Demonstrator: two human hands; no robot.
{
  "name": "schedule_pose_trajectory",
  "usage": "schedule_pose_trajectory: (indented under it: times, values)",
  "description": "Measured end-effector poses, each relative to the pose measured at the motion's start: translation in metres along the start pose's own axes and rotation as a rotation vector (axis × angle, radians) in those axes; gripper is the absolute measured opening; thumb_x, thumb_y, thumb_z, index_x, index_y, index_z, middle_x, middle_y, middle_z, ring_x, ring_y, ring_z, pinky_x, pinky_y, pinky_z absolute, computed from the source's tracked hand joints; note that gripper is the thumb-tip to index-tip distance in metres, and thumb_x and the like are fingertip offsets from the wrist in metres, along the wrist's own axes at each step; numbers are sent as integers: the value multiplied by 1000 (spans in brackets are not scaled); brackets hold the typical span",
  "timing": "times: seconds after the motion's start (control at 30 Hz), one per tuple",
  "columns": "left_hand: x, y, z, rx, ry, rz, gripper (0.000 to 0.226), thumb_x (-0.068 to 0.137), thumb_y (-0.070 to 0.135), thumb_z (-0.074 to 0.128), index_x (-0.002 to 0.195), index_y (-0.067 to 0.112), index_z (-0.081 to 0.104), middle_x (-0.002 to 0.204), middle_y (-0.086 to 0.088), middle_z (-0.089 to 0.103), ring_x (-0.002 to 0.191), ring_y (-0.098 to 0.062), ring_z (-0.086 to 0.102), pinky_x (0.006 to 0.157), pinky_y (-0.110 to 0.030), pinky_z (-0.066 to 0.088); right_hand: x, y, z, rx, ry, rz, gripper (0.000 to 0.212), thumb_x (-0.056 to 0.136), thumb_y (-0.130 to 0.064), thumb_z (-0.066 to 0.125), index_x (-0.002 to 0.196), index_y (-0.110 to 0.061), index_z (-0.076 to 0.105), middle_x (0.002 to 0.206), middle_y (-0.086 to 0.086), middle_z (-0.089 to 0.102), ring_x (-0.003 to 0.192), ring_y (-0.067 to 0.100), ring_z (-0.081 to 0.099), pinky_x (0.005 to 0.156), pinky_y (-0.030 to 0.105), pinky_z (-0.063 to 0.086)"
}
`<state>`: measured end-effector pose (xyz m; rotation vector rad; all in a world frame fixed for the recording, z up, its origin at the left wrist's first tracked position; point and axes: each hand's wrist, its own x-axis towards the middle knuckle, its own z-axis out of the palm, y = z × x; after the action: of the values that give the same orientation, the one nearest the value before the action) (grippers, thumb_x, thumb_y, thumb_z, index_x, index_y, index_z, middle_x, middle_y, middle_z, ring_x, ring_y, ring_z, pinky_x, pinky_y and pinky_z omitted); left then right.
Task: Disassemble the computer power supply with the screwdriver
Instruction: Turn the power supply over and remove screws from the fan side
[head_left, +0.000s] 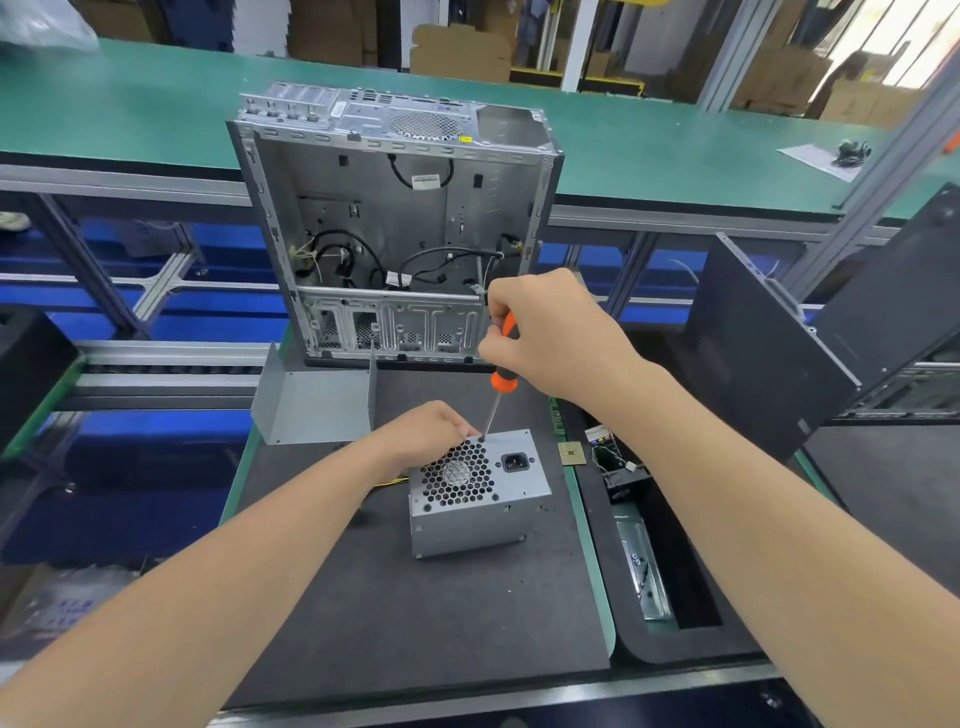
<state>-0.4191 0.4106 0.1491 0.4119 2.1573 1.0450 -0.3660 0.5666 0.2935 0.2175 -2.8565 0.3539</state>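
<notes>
One view only — worn on the head, tilted forward and down; the power supply (478, 519) is framed close, bench (130, 104) beyond.

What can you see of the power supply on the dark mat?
The power supply is a grey metal box on the dark mat, fan grille facing up. The top face has honeycomb holes over a round fan and a black power socket beside them. Yellow wires show at its left. The left hand holds its far left corner; the screwdriver, gripped by the right hand, has its tip at a screw near the far edge.
</notes>
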Motion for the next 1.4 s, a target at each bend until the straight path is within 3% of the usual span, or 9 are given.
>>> schedule_pose_trajectory:
  times: [0.1, 0.17, 0.3, 0.47, 0.83, 1.1, 1.2, 1.3, 1.4]
  values:
    - [3, -2, -1, 25, 3, -11, 29, 107, 19, 48, 116, 16, 76, 132, 5, 67, 124, -13, 56, 103, -29, 36, 0, -1, -1, 25, -59, -33, 10, 87, -22, 66, 84, -16, 58, 68, -2, 57, 64, 23, 58, 57, 38, 53]
    - [5, -3, -2, 40, -25, -11, 34, 107, 19, 46, 105, 21, 80, 127, 7, 72, 120, -11, 61, 105, -31, 40, 0, -3, -1, 13, -92, -46, 12, 86, -21, 67, 83, -17, 57, 69, -2, 55, 68, 25, 57, 56, 36, 49]
    - [0, 0, -2, 31, -30, -14, 49, 108, 21, 43, 79, 39, 79, 106, 17, 74, 96, 6, 64, 79, -14, 44, -1, -1, -3, -3, -26, -6, 8, 86, -20, 64, 83, -15, 58, 65, 1, 58, 63, 23, 55, 51, 27, 39]
    - [2, -1, -1, 67, -28, -26, 35, 111, 23, 41, 131, 17, 70, 148, 0, 59, 137, -17, 50, 101, -26, 33, 0, -3, -7, 0, -23, -17, 9, 84, -21, 65, 83, -16, 58, 67, 1, 56, 67, 25, 57, 52, 32, 47]
    - [3, -1, 0, 89, -4, -7, 36, 111, 23, 40, 134, 18, 67, 151, -2, 56, 142, -20, 47, 104, -30, 33, -1, -1, -2, 10, -38, 5, 10, 85, -21, 64, 81, -16, 56, 64, 0, 55, 65, 25, 57, 58, 38, 53]
    - [0, -2, 0, 92, 11, 27, 35, 111, 26, 40, 131, 20, 69, 147, 2, 59, 137, -17, 51, 109, -32, 36, -1, 2, -1, 36, -30, 70, 8, 85, -20, 64, 82, -15, 59, 69, 5, 60, 61, 21, 50, 51, 26, 41]
    - [-3, -6, 3, 44, 91, 102, 27, 110, 21, 46, 113, 27, 72, 132, 5, 69, 122, -11, 59, 100, -32, 43, 0, 4, -1, 49, -12, 89, 10, 85, -21, 64, 80, -16, 58, 67, 2, 57, 61, 18, 47, 52, 29, 44]
    - [-7, -10, 6, -38, 187, 209, 29, 105, 8, 53, 104, 27, 74, 108, 12, 77, 110, -4, 67, 102, -30, 49, 0, 7, -1, 42, 8, 106, 11, 85, -22, 64, 81, -13, 59, 66, 4, 57, 60, 19, 47, 55, 36, 51]
    - [-9, -10, 8, -8, 227, 237, 30, 104, 8, 56, 97, 31, 74, 104, 16, 77, 106, -1, 67, 93, -23, 49, 0, 8, 0, 37, 18, 105, 12, 86, -22, 64, 81, -11, 61, 69, 7, 62, 60, 20, 50, 58, 40, 56]
